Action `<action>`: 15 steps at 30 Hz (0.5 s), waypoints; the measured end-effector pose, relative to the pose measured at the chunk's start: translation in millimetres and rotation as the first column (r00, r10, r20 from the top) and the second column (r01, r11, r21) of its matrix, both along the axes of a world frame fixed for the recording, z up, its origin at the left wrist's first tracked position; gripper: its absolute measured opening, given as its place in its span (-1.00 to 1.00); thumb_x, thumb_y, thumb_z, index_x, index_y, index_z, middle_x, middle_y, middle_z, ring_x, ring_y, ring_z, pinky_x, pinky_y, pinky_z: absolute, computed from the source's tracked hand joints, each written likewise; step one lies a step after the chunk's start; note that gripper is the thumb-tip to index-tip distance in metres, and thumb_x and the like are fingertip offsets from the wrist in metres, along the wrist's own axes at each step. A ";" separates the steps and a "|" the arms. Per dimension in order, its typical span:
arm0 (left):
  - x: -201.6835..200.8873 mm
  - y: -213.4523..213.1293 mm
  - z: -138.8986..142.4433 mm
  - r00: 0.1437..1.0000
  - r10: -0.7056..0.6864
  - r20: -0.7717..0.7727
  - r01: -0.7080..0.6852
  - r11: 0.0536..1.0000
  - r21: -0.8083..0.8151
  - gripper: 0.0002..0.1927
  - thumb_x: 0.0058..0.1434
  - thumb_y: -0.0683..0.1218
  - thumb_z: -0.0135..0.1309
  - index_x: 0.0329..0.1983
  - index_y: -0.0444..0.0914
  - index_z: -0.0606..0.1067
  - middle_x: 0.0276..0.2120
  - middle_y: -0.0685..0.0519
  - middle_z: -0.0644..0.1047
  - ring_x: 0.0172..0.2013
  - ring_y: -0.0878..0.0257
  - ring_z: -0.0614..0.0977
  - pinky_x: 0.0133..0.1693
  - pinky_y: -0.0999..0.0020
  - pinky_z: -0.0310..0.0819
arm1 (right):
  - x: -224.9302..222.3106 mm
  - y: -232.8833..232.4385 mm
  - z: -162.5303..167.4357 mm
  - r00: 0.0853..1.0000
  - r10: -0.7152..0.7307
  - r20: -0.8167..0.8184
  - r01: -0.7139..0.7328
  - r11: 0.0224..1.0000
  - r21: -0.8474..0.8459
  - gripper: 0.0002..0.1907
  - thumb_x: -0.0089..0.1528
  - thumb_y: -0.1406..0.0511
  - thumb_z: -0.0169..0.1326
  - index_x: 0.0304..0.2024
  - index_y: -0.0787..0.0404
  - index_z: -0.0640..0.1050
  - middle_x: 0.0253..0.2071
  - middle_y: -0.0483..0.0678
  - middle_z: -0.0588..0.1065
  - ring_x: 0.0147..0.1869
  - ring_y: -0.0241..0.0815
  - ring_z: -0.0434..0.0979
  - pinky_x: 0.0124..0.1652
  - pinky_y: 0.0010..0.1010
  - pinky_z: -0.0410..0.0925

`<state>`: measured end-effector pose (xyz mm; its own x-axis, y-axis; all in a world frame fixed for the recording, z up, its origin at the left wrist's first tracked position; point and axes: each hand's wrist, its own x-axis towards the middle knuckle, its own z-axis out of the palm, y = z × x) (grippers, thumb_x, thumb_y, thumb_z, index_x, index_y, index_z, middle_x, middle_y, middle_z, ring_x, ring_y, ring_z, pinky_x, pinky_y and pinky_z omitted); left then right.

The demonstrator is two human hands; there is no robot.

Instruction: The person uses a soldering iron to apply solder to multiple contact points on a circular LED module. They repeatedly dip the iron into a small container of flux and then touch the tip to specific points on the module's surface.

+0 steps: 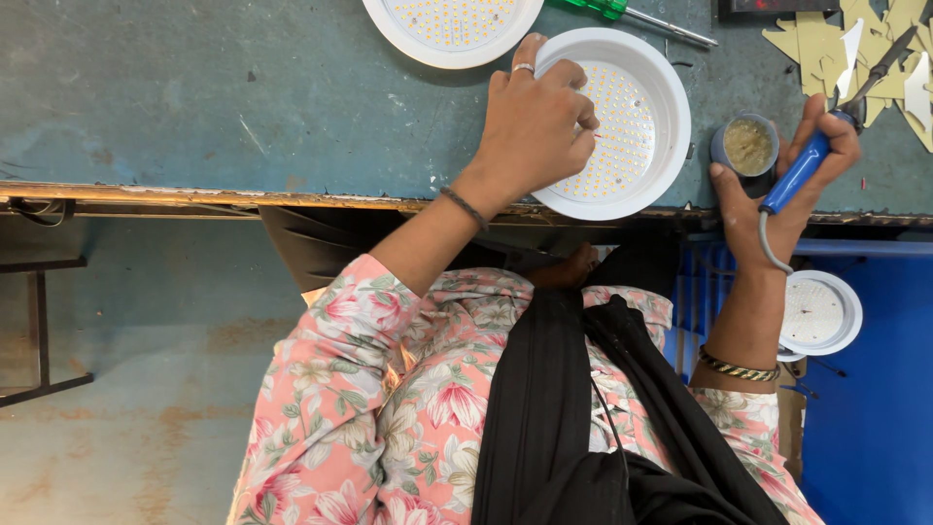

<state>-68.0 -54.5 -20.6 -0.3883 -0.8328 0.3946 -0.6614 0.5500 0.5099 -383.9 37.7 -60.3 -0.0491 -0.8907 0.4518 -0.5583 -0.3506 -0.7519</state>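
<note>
My left hand (535,126) lies over the left rim of a round white LED lamp (646,107) on the blue-grey table (194,97). Its fingers are curled and pinched together on the dotted LED board inside. What the fingertips pinch is too small to tell. My right hand (787,185) is closed around the blue handle of a soldering iron (799,170). The iron's dark tip points up and to the right, away from the lamp, and its grey cord loops down past my wrist. A small round tin of yellowish paste (748,146) stands between lamp and right hand.
A second white LED lamp (452,24) sits at the far table edge beside a green-handled screwdriver (607,8). Yellowish cut card pieces (826,49) are piled at the top right. Another lamp (821,313) lies in a blue crate (875,408) below. A dark metal frame (39,331) stands on the floor, left.
</note>
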 end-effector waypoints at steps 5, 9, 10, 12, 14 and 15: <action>-0.7 -18.2 8.2 0.987 -0.113 0.116 0.114 0.994 -0.003 -0.99 -0.10 -0.04 0.30 -0.57 -0.02 0.68 -0.06 0.01 0.54 0.27 -0.30 0.27 0.10 -0.35 0.01 | 4.0 2.1 5.9 0.995 0.034 0.091 -0.026 0.996 -0.086 -0.09 0.30 0.57 0.32 0.39 -0.05 0.01 0.62 0.05 0.01 0.71 -0.03 -0.03 0.53 -0.19 0.16; 4.0 -29.1 7.1 0.974 -0.225 0.034 0.227 0.972 -0.068 -0.94 -0.14 -0.04 0.35 -0.62 -0.01 0.66 0.03 -0.01 0.52 0.27 -0.31 0.24 0.15 -0.46 -0.11 | 13.9 6.3 26.1 0.999 -0.040 0.007 0.040 0.988 -0.150 -0.01 0.28 0.58 0.34 0.45 -0.08 -0.02 0.58 -0.01 0.04 0.72 -0.11 -0.10 0.60 -0.22 0.04; 5.1 -29.9 6.1 0.969 -0.249 0.011 0.249 0.968 -0.038 -0.94 -0.12 -0.04 0.36 -0.59 0.00 0.67 0.05 -0.02 0.52 0.27 -0.29 0.24 0.17 -0.44 -0.10 | 16.0 7.8 33.4 1.000 -0.007 -0.026 0.002 0.985 -0.175 0.00 0.29 0.59 0.34 0.44 -0.11 -0.03 0.59 -0.05 0.02 0.70 -0.15 -0.11 0.60 -0.23 0.08; 7.4 -28.3 3.7 0.970 -0.243 -0.009 0.243 0.970 0.002 -0.95 -0.09 -0.05 0.35 -0.54 0.00 0.67 0.06 0.04 0.53 0.30 -0.25 0.26 0.14 -0.28 0.11 | 23.0 7.9 46.0 0.997 0.078 -0.030 -0.082 0.978 -0.191 0.01 0.28 0.59 0.33 0.43 -0.16 -0.03 0.60 -0.08 0.00 0.64 -0.18 0.02 0.54 -0.27 0.20; 7.9 -23.6 1.5 0.976 -0.216 -0.019 0.216 0.976 0.027 -0.95 -0.06 -0.05 0.34 -0.51 -0.01 0.67 0.06 0.07 0.54 0.31 -0.24 0.28 0.09 -0.18 0.24 | 33.8 6.5 54.5 0.986 0.166 0.031 -0.158 0.972 -0.172 0.01 0.26 0.59 0.33 0.40 -0.21 -0.02 0.62 -0.05 0.00 0.55 -0.20 0.23 0.44 -0.34 0.33; 7.5 -21.1 0.9 0.981 -0.192 -0.018 0.193 0.981 0.029 -0.94 -0.05 -0.04 0.35 -0.50 -0.01 0.67 0.06 0.07 0.54 0.30 -0.24 0.29 0.06 -0.15 0.27 | 39.9 5.9 57.7 0.978 0.199 0.062 -0.187 0.969 -0.161 0.01 0.26 0.60 0.32 0.39 -0.22 -0.01 0.62 -0.04 0.00 0.52 -0.20 0.31 0.39 -0.37 0.38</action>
